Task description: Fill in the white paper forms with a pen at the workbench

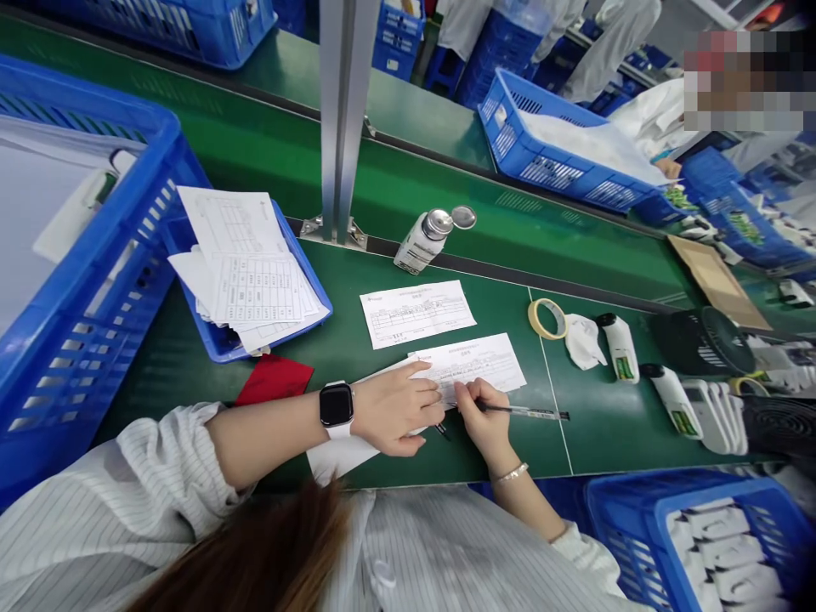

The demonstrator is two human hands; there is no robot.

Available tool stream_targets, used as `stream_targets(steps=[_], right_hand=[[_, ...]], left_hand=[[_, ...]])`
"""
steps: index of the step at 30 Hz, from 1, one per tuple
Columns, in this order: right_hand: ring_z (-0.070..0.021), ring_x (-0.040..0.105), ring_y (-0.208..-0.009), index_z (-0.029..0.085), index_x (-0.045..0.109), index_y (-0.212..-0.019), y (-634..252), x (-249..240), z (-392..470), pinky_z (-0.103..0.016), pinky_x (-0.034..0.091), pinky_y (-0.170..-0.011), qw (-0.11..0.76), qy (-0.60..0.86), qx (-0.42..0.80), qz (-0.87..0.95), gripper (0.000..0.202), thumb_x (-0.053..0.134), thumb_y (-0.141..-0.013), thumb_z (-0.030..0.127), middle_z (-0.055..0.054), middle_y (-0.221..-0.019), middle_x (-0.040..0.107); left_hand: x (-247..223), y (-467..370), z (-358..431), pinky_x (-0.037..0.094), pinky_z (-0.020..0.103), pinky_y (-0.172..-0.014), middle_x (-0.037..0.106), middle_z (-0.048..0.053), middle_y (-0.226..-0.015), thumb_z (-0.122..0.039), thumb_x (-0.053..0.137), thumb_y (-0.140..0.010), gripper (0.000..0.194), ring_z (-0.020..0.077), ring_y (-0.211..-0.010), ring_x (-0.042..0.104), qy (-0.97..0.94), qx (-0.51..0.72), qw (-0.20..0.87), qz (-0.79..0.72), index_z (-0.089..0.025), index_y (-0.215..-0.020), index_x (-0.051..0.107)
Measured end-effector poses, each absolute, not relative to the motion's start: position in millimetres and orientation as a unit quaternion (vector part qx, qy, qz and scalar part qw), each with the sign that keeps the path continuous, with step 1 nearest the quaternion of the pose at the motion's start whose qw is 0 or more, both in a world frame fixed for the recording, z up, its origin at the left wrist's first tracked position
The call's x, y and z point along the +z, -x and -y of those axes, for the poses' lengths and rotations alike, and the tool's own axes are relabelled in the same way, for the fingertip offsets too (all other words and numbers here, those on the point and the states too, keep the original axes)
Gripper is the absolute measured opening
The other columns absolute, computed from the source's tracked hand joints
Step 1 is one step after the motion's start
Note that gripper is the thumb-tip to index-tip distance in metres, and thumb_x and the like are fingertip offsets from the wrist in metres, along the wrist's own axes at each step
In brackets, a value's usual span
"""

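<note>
Fingers spread, my left hand (399,410) lies flat over the left end of a printed form (484,364) and the white sheets beneath it. In my right hand (485,425) is a pen (532,413), its tip end hidden by the fingers at the lower edge of that form. A pen cap or second pen, dark and partly covered, shows beside my left fingertips. Just beyond the hands lies another filled-in form (417,314), flat on the green bench. Behind it stands a white bottle (417,246) with a metal top and its lid flipped up.
On the left, a blue tray (322,316) holds papers beside a big blue crate (144,280) and a red cloth (274,379). Tape (546,319) and white handheld devices (620,348) lie to the right. A metal post (344,127) rises behind. Other people stand across the line.
</note>
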State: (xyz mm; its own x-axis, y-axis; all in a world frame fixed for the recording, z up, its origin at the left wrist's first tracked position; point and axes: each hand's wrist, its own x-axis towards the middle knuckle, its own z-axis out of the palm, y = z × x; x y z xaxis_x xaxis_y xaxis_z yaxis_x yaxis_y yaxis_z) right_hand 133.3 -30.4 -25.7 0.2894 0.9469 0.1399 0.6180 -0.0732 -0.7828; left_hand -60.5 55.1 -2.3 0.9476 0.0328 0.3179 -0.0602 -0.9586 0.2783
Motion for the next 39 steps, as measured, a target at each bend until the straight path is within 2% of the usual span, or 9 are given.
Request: stream_targets(steps=[6,13,39], right_hand=[[-0.0069,0.029,-0.044,0.020,0.031,-0.049,-131.7,-24.0,28.1,-0.024,0.027,-0.045,0.368,0.703,0.171,0.584,0.038,0.056,-0.077,0.026,0.007,-0.044,0.031],[-0.0062,0.028,-0.042,0.020,0.030,-0.049,-130.3,-24.3,27.3,-0.024,0.026,-0.044,0.362,0.706,0.144,0.591,0.038,0.055,-0.077,0.024,0.007,-0.044,0.030],[-0.0050,0.027,-0.042,0.019,0.030,-0.049,-131.9,-27.7,28.4,-0.023,0.027,-0.044,0.376,0.687,0.149,0.604,0.038,0.056,-0.077,0.021,0.008,-0.044,0.030]], left_hand=[[-2.4,59.7,-54.4,0.023,0.046,-0.105,0.061,0.010,-0.098,-0.036,0.046,-0.079,0.028,0.0226,-0.097,0.053,-0.976,0.154,0.152,0.005,-0.014,-0.093,0.055],[-3.3,58.7,-54.6,0.024,0.045,-0.105,0.061,0.011,-0.100,-0.036,0.046,-0.079,0.029,0.0226,-0.098,0.053,-0.977,0.147,0.155,0.005,-0.013,-0.096,0.054],[-3.8,59.3,-55.7,0.024,0.045,-0.105,0.060,0.011,-0.107,-0.037,0.044,-0.081,0.031,0.0225,-0.102,0.052,-0.979,0.139,0.148,0.005,-0.013,-0.097,0.054]])
